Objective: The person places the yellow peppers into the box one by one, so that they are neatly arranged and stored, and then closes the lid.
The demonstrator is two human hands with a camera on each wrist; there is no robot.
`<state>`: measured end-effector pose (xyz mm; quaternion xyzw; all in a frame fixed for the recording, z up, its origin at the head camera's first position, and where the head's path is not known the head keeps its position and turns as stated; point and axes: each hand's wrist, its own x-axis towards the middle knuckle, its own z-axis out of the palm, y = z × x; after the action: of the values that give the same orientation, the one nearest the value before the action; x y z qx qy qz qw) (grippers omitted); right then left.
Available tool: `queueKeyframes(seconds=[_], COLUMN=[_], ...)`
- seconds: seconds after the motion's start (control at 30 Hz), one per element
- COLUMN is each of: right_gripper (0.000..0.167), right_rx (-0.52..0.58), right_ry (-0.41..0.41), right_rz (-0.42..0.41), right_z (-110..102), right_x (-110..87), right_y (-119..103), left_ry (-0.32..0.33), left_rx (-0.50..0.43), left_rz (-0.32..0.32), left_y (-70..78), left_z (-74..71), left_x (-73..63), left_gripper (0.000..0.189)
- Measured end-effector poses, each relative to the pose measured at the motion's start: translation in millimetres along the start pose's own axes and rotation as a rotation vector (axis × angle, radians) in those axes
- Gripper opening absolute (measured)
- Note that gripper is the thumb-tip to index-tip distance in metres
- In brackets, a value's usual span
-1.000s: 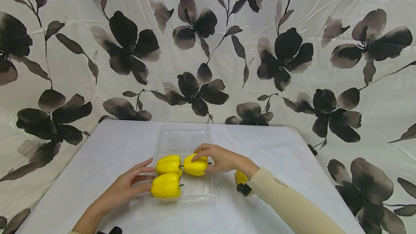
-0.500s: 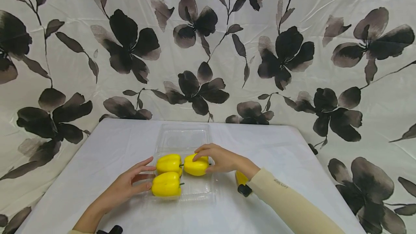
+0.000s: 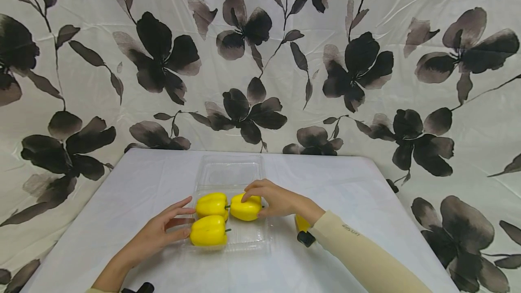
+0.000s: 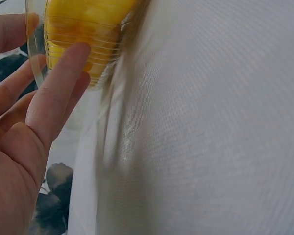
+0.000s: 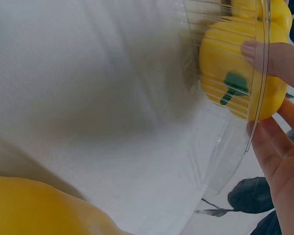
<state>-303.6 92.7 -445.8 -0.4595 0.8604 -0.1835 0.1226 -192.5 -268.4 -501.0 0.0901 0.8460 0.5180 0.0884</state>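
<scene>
A clear plastic clamshell box (image 3: 252, 238) lies open on the table, its lid (image 3: 231, 173) laid back. Inside, two yellow bell peppers, one far (image 3: 209, 205) and one near (image 3: 207, 231), fill the left side. My right hand (image 3: 278, 199) grips a third yellow bell pepper (image 3: 245, 209) at the far right of the box, thumb on its stem side and fingers over its far side. In the right wrist view its green stem (image 5: 234, 85) shows through the ribbed wall. My left hand (image 3: 158, 229) rests extended fingers against the box's left wall (image 4: 83, 39).
Another yellow bell pepper (image 3: 302, 223) lies on the table right of the box, partly hidden by the right wrist and its black camera (image 3: 306, 238). A white cloth covers the table (image 3: 346, 184). Behind it hangs a floral sheet (image 3: 301, 80).
Both hands and the peppers hold almost still. The head view shifts only slightly.
</scene>
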Motion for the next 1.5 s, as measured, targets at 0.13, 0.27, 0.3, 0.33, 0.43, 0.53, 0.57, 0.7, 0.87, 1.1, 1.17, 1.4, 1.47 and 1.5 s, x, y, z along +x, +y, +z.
queueKeyframes(seconds=[0.13,0.27,0.3,0.33,0.43,0.53,0.57,0.7,0.87,1.1,1.17,1.4,1.47,1.5], right_gripper=[0.049,0.049,0.049,0.049,0.050,0.049,0.049,0.049,0.050,0.052,0.051,0.047,0.047,0.046], right_rx=[0.004,0.002,0.000,-0.004,-0.006,0.002,0.006,0.005,-0.002,0.002,0.002,-0.010,-0.009,-0.007], right_ry=[-0.003,-0.002,0.000,0.003,0.017,0.032,0.037,0.061,0.091,0.134,0.151,0.217,0.227,0.231], right_rz=[0.003,-0.002,-0.001,0.001,0.013,0.023,0.026,0.032,0.059,0.113,0.132,0.206,0.223,0.232], right_z=[-1,-2,-3,-4,-7,-11,-12,-16,-19,-24,-26,-25,-24,-24], right_x=[-0.5,-2.0,-2.9,-3.8,-8.6,-15.0,-17.4,-25.7,-36.2,-51.9,-56.4,-75.1,-80.4,-82.9], right_y=[-1,-3,-3,-3,-4,-4,-4,-1,0,-3,-4,-5,-3,-3], left_ry=[0.000,0.003,0.004,0.004,0.005,0.006,0.006,0.007,0.008,0.005,0.005,0.003,0.004,0.004], left_rx=[-0.010,-0.009,-0.009,-0.009,-0.008,-0.007,-0.006,-0.003,-0.004,-0.010,-0.011,-0.009,-0.009,-0.009], left_rz=[-0.006,-0.012,-0.012,-0.012,-0.013,-0.016,-0.016,-0.014,-0.013,-0.018,-0.015,-0.011,-0.013,-0.013], left_y=[0.7,0.9,0.9,0.9,1.0,1.6,2.0,2.6,2.8,2.7,2.6,3.4,3.4,3.4], left_z=[0.5,0.6,0.6,0.6,0.6,0.5,0.5,0.2,0.2,0.9,0.8,0.9,1.0,1.1], left_x=[-0.1,0.0,0.0,0.0,-0.1,-0.5,-0.7,-1.5,-1.3,-0.9,-1.2,-1.9,-1.7,-1.7], left_gripper=[0.056,0.057,0.057,0.057,0.057,0.057,0.057,0.057,0.057,0.057,0.057,0.057,0.057,0.057])
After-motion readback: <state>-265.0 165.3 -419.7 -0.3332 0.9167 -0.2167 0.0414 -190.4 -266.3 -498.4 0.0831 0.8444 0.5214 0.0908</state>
